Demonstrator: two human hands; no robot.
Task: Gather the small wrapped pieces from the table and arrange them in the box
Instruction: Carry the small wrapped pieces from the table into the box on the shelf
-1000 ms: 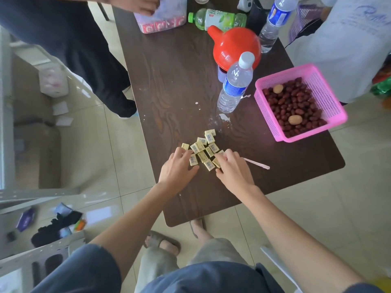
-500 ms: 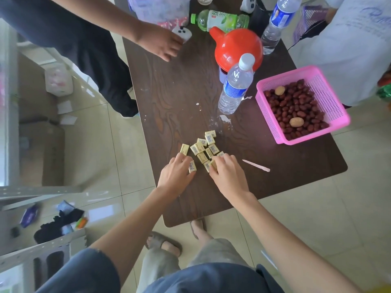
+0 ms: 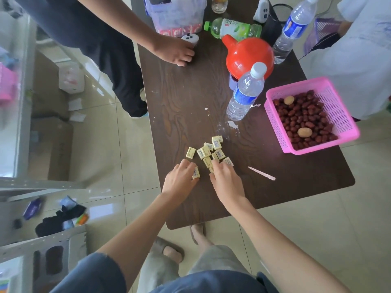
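Several small pale-yellow wrapped pieces point(image 3: 209, 150) with barcodes lie in a loose cluster on the dark wooden table point(image 3: 182, 98), near its front edge. One piece point(image 3: 190, 152) sits a little apart to the left. My left hand point(image 3: 179, 181) rests on the table just below the cluster, its fingers curled around one wrapped piece point(image 3: 196, 173). My right hand point(image 3: 227, 182) lies beside it, fingertips on the nearest pieces of the cluster; what is under the fingers is hidden. No box for the pieces shows near my hands.
A pink basket point(image 3: 340, 115) of red dates and two walnuts stands at the right. A water bottle point(image 3: 245, 94), a red funnel point(image 3: 247, 56), a green bottle point(image 3: 232, 28) and a plastic tub point(image 3: 177, 15) stand farther back. Another person's hand point(image 3: 175, 51) rests on the table. A pale stick point(image 3: 261, 173) lies right of my hands.
My two hands have drawn slightly toward me and closer together over the near pieces. The other person's hand came down onto the far table with a small white object.
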